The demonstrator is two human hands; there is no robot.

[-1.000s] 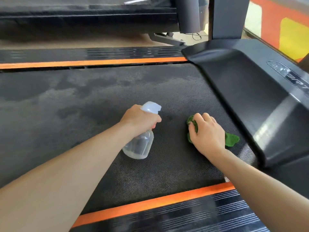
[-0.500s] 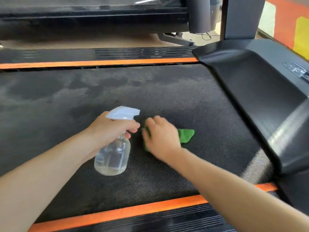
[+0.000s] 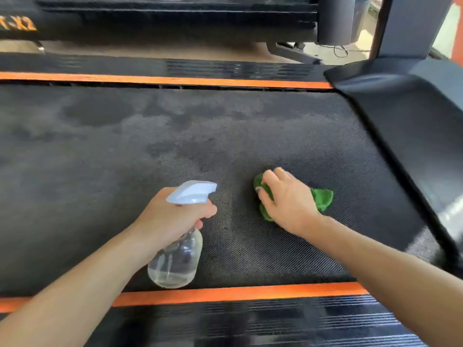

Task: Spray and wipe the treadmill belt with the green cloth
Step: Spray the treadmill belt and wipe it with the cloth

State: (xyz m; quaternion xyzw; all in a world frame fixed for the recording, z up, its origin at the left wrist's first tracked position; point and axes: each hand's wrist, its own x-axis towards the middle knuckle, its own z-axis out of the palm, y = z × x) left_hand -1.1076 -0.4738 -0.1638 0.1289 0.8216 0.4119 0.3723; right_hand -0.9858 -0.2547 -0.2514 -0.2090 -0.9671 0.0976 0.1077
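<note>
The dark textured treadmill belt (image 3: 125,151) fills the middle of the view, with damp darker patches across its far half. My right hand (image 3: 288,204) presses flat on the crumpled green cloth (image 3: 323,199), which lies on the belt right of centre; cloth shows at the fingertips and behind the wrist. My left hand (image 3: 172,219) grips the neck of a clear spray bottle (image 3: 175,264) with a white trigger head, nozzle pointing right toward the cloth. The bottle holds a little clear liquid and hangs just above the belt's near edge.
Orange stripes line the near side rail (image 3: 238,294) and the far side rail (image 3: 175,81). The dark motor hood (image 3: 413,116) rises at the right, with a grey upright post (image 3: 403,26) behind it. Another treadmill (image 3: 150,23) stands beyond.
My right hand slid the green cloth left across the belt, then back to the right. My left hand with the spray bottle shifted left, then slightly right; the view also swung.
</note>
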